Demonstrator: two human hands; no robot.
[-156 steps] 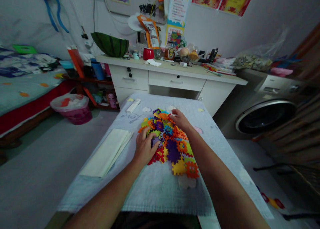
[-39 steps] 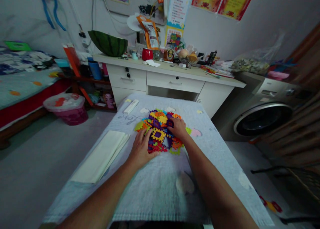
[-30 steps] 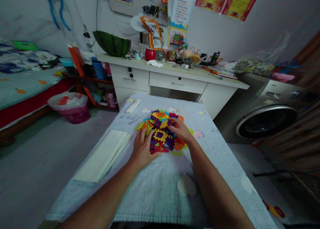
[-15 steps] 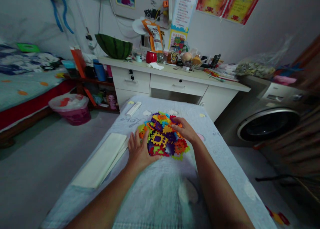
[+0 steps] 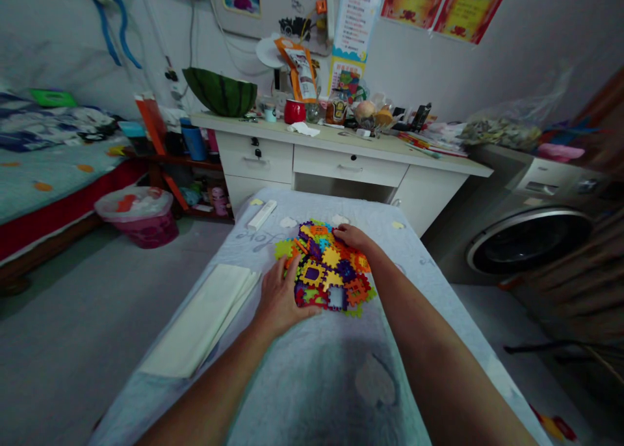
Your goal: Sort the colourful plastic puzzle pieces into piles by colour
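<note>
So the pieces [image 5: 331, 257] were in a loose heap around the middle of the cloth-covered counter [image 5: 292, 394], overlapping every which way, some flat and some tipped on their neighbors. The left hand [image 5: 280, 303] was spread along the near left side of the heap, thumb stuck well out from the fingers, kinda fencing it in, and it didn't look like it was gripping anything. The right hand [image 5: 351, 236] was over at the far right side with its fingers curled down; couldn't tell if it was pinching a piece or just resting there.

Handling-wise, I'd guess they were thin plastic: super light, stiff, a bit slippery where they stacked, and pretty hard to break. I'd have grabbed one by the toothed edge, finger and thumb on opposite sides. The ones with a hole, like the purple frame [image 5: 337, 297] at the near side, probably let you hook a fingertip inside. Flat ones underneath would likely have been fiddlier to pry up.

Off to the left, well apart from the heap, were a folded cloth [image 5: 205, 319] and a narrow white thing [image 5: 262, 215].
</note>
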